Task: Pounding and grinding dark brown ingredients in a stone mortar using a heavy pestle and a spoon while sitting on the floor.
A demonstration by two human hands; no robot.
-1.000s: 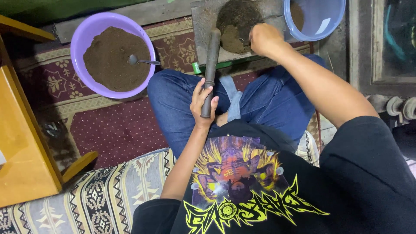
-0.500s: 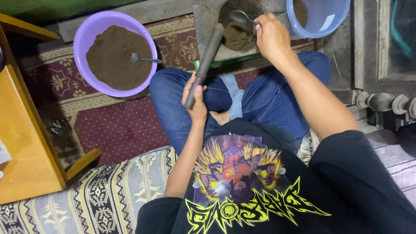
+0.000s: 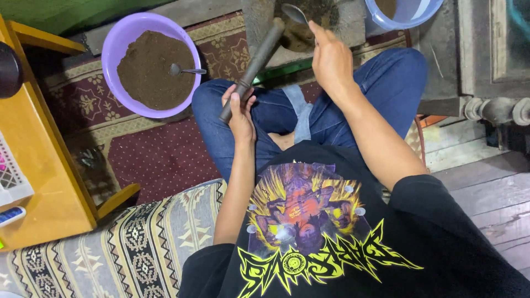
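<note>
purple basin [image 3: 118,38] of brown powder, spoon in it, left of stone slab [image 3: 259,22] | left hand [image 3: 240,113] wrapped tight on dark roller [image 3: 253,66], tip resting on slab's near-left edge | right hand [image 3: 331,58] pinching metal spoon [image 3: 293,13] over slab's powder | blue tub [image 3: 406,12] right of slab | judgement: keep spoon level, roller parked clear

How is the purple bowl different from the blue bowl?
The purple bowl is in full view on the rug, while the blue bowl is cut off by the picture's top edge. The purple bowl is heaped nearly full of brown powder, while the blue bowl shows only a little powder against its wall. A spoon lies in the purple bowl; none shows in the blue bowl. Both are round plastic bowls holding brown powder.
</note>
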